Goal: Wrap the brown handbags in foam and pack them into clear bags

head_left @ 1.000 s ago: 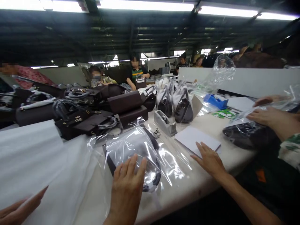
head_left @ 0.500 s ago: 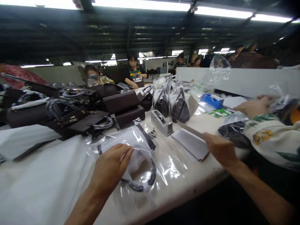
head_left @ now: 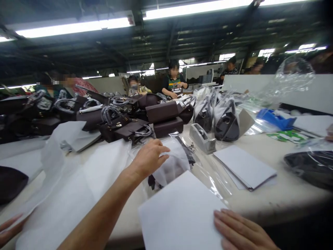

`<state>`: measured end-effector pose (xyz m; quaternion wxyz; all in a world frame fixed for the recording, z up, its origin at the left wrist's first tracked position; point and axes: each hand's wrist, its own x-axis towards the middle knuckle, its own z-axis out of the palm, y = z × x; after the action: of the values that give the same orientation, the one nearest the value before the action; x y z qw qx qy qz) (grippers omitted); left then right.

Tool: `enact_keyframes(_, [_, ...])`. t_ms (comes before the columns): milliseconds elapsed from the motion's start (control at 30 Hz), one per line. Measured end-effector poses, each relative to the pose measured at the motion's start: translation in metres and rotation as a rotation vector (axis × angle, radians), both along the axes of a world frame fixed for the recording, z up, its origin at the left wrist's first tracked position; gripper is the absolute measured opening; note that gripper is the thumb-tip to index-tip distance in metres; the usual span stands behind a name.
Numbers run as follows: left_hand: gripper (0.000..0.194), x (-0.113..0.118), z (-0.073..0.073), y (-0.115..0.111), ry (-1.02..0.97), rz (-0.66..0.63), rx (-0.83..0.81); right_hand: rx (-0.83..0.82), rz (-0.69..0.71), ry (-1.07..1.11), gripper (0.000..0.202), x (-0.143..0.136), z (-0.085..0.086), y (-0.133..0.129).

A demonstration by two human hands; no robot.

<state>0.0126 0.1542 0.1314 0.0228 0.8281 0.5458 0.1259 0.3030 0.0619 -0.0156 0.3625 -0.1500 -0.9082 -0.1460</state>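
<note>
Head cam: R hand (head_left: 241, 231) grips white card (head_left: 182, 210) at its R edge, fingers pressed together, thumb hidden. L hand (head_left: 149, 158) over film-bagged handbag (head_left: 178, 160), fingers bent, thumb slightly apart; pinch on film, can't tell. Handbag lies on table (head_left: 260, 205) just beyond card, which blocks its near part. Grey tape dispenser (head_left: 203, 139) near handbag, to R; card stack (head_left: 244, 165) nearby; brown handbags (head_left: 122, 125) heaped behind, L; co-worker's hand (head_left: 13, 230) by tissue paper (head_left: 70, 194), lower L.

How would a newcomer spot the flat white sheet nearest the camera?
On the pale table, find the grey tape dispenser, with stacked white sheets to its right. The flat white sheet is nearer the camera, and only it meets the right hand.
</note>
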Motion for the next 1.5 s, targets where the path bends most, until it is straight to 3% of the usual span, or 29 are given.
enact_keyframes(133, [0.02, -0.007, 0.004, -0.017, 0.192, 0.117, 0.072, -0.013, 0.021, -0.002, 0.029, -0.015, 0.012, 0.046])
enact_keyframes(333, [0.024, -0.022, 0.003, -0.028, 0.356, 0.128, 0.2, -0.1, -0.091, 0.087, 0.04, 0.002, -0.004, 0.067])
enact_keyframes(433, [0.024, -0.023, 0.005, -0.031, 0.296, 0.104, 0.253, -0.114, -0.117, 0.117, 0.041, 0.002, -0.009, 0.069])
enact_keyframes(533, [0.024, -0.012, 0.005, -0.036, 0.132, 0.017, 0.213, -0.074, -0.095, 0.108, 0.035, -0.024, -0.008, 0.086])
enact_keyframes(633, [0.023, 0.008, -0.011, -0.041, 0.054, -0.062, 0.158, -0.066, -0.086, 0.114, 0.025, -0.063, -0.005, 0.117])
enact_keyframes(767, [0.019, 0.019, -0.064, -0.038, 0.125, -0.123, 0.138, -0.054, -0.164, 0.156, 0.022, -0.086, -0.002, 0.138])
enact_keyframes(900, [0.031, 0.0, -0.119, -0.023, 0.257, -0.16, 0.425, -0.105, -0.178, 0.146, 0.027, -0.056, -0.015, 0.107])
enact_keyframes(933, [0.033, -0.006, -0.128, -0.018, 0.269, -0.17, 0.487, -0.156, -0.193, 0.161, 0.024, -0.043, -0.022, 0.097])
enact_keyframes(1000, [0.034, -0.014, -0.136, -0.006, 0.263, -0.191, 0.543, -0.293, -0.375, 0.205, 0.021, -0.01, -0.039, 0.085])
enact_keyframes(1100, [0.03, -0.017, -0.133, 0.007, 0.209, -0.211, 0.563, -0.447, -0.853, 0.224, 0.029, 0.047, -0.063, 0.093])
enact_keyframes(1167, [0.028, -0.015, -0.127, 0.01, 0.183, -0.208, 0.567, -0.518, -1.03, 0.19, 0.039, 0.08, -0.072, 0.112])
enact_keyframes(1300, [0.037, -0.013, -0.118, 0.006, 0.203, -0.205, 0.531, -0.684, -1.132, 0.051, 0.031, 0.11, -0.078, 0.142])
enact_keyframes(1500, [0.048, 0.002, -0.099, -0.012, 0.163, -0.145, 0.581, -0.692, -1.233, -0.03, 0.053, 0.094, -0.074, 0.132])
